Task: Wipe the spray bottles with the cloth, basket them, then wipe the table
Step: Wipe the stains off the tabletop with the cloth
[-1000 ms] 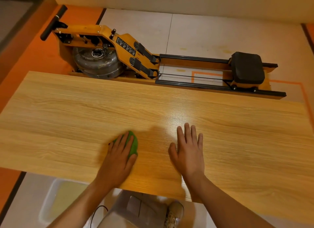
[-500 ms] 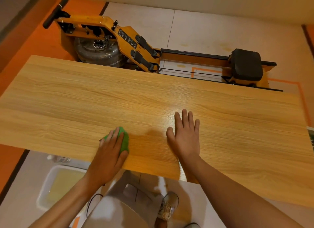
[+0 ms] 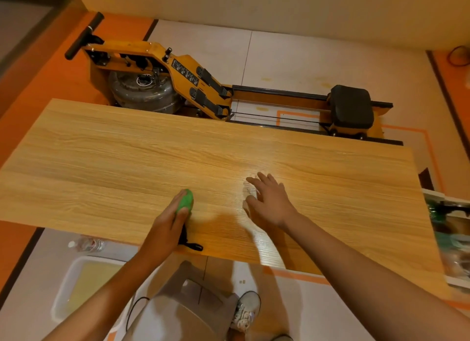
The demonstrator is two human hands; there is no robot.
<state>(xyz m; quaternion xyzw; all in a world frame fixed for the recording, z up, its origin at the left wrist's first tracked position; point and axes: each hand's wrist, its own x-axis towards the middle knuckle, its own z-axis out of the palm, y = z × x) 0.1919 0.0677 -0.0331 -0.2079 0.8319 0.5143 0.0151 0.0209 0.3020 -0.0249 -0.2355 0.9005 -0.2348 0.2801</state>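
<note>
A person's left hand [image 3: 165, 226] grips a balled green cloth [image 3: 185, 200] against a wooden table [image 3: 101, 150], close to its near edge. To the right, the right hand [image 3: 272, 200] is held flat at the wood, fingers loosely spread. A rowing machine [image 3: 188, 78] stands beyond the far edge.

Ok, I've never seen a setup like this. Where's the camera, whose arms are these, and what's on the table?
No machine here: one camera worn on a person's head looks down at their own bare arms. The left hand holds a green cloth against the wooden table. The right hand is open, fingers spread, over the table; whether it touches, I cannot tell. A black strap lies by the near edge. The rowing machine stands on the floor beyond.
</note>
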